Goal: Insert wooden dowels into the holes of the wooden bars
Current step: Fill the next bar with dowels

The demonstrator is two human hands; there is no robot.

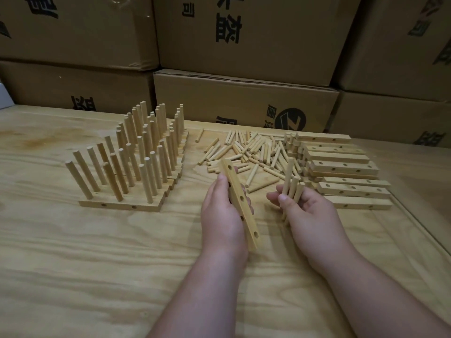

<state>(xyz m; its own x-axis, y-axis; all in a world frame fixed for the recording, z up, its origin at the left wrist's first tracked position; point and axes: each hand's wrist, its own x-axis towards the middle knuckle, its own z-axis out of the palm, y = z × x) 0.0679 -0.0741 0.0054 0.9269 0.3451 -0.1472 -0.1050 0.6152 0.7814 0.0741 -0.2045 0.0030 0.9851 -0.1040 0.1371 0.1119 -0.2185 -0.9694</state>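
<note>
Left hand (223, 211) grips a pale wooden bar (240, 203); right hand (305, 211) clutches several dowels (291, 184).
The bar shows a row of round, empty holes.

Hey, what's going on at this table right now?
A person is fitting wooden dowels into drilled wooden bars. The left hand holds an empty bar with its holes showing, and the right hand has a grip on a small bunch of dowels. Finished bars with upright dowels stand to the left on the table; loose dowels and unfilled bars lie behind the hands.
</note>
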